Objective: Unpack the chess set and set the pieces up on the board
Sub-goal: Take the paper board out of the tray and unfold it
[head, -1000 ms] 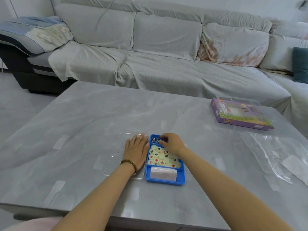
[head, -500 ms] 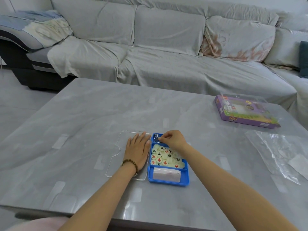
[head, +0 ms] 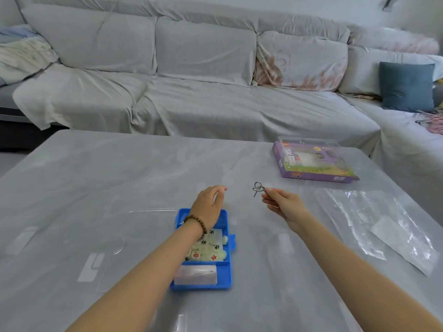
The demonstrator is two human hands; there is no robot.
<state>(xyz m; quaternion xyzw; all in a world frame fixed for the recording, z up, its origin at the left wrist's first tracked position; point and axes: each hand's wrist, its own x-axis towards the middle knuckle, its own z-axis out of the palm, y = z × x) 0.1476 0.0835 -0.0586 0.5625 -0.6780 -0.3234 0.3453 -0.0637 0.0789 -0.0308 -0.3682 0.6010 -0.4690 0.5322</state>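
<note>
A blue plastic box (head: 227,271) lies open on the grey table, near the front. It holds several pale round chess pieces (head: 208,250) with red and black characters, and a folded white sheet (head: 195,274) in its near compartment. My left hand (head: 209,203) hovers over the box's far end, fingers loosely curled, holding nothing. My right hand (head: 282,203) is raised to the right of the box and pinches a small metal wire ring puzzle (head: 257,189). The box's clear lid (head: 143,233) lies flat to the left.
A purple toy box (head: 311,164) sits at the table's far right. A crumpled clear plastic bag (head: 374,226) with a white slip lies at the right edge. A covered grey sofa (head: 191,92) runs behind the table.
My right hand lifted the metal ring puzzle out of the box and moved right. My left hand left the clear lid and now hovers over the box.
</note>
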